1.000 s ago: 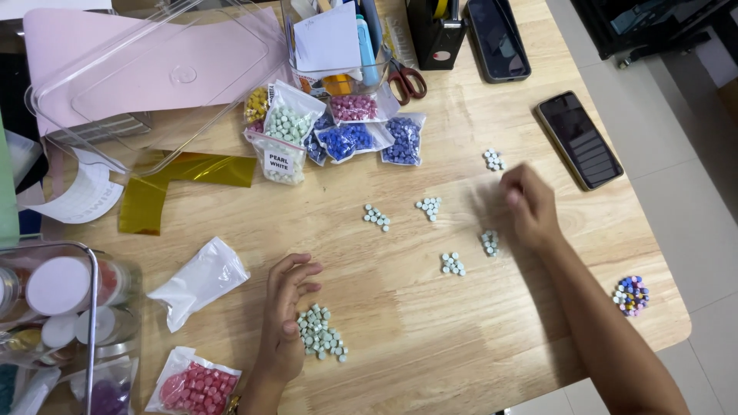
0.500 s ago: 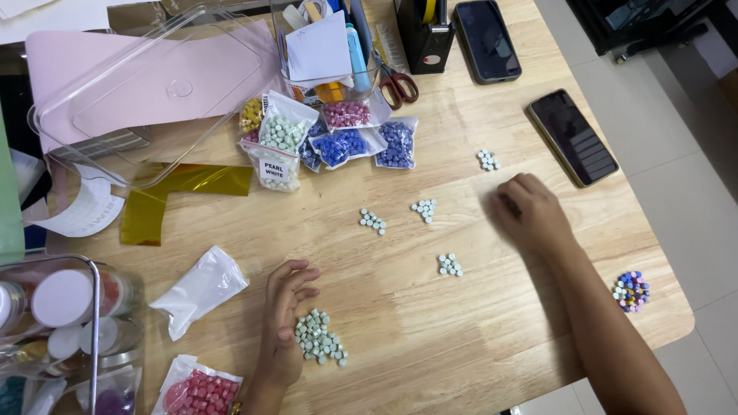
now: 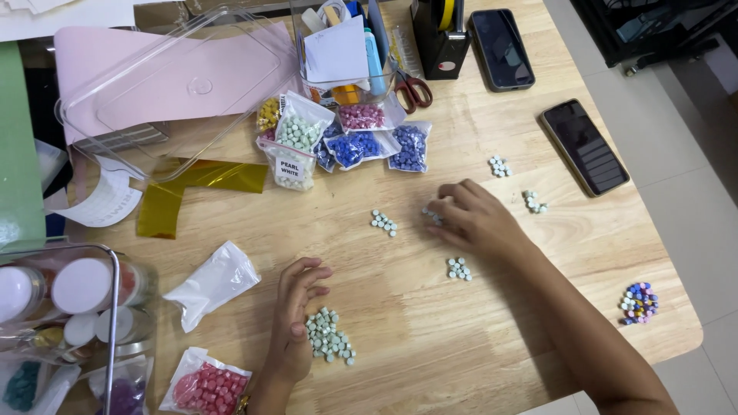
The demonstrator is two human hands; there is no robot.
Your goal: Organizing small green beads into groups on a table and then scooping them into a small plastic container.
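Left hand (image 3: 298, 307) lay on the table (image 3: 430, 353), fingers loosely curled, empty, beside a bead pile (image 3: 329, 336). Right hand (image 3: 477, 219) reached forward, fingertips covering small beads (image 3: 432, 216); grip unclear.

Two dark phones (image 3: 584, 146), red-handled scissors (image 3: 413, 88) and gold foil (image 3: 201, 184) lie about.

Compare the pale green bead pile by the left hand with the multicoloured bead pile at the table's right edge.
The pale green bead pile is one colour, larger and loosely spread, lying beside the left hand. The multicoloured bead pile mixes blue, purple and pink, is smaller, tight, far from either hand. Both lie loose on the wooden table.
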